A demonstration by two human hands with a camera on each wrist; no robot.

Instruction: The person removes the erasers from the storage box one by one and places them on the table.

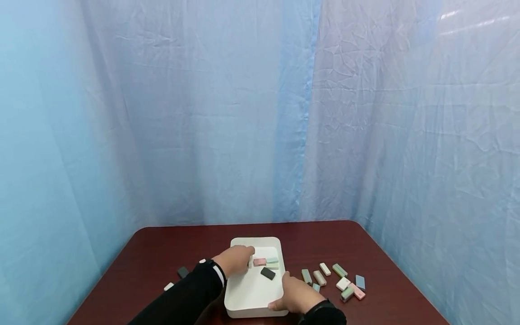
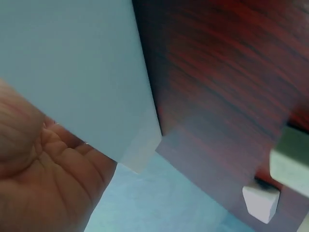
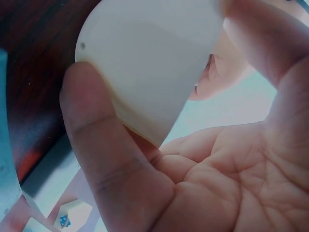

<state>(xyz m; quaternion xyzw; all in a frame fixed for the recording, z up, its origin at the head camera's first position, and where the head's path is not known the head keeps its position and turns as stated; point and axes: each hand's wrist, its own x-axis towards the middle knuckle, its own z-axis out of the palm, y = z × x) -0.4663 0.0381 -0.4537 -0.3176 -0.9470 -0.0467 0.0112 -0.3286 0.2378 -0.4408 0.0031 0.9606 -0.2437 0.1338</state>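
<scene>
A white rectangular tray [image 1: 248, 293] stands lengthwise on the table. Inside it lie a pink mahjong tile [image 1: 259, 262], pale green and pale blue tiles next to it, and a dark grey tile [image 1: 267, 273]. My left hand [image 1: 234, 260] reaches over the tray's left wall, fingers curled at a pale tile [image 1: 250, 262] beside the pink one; its fingertips are partly hidden. In the left wrist view, the tray wall [image 2: 77, 72] covers part of the fingers. My right hand [image 1: 298, 293] grips the tray's near right corner, with a finger [image 3: 89, 106] along its outside in the right wrist view.
Several loose mahjong tiles in green, white, pink and blue lie right of the tray, including a blue tile [image 1: 359, 282]. Left of it are a dark tile [image 1: 183, 272] and a white tile [image 1: 168, 286], near my left sleeve. Blue curtains [image 1: 252, 113] hang behind the dark red table [image 1: 183, 243].
</scene>
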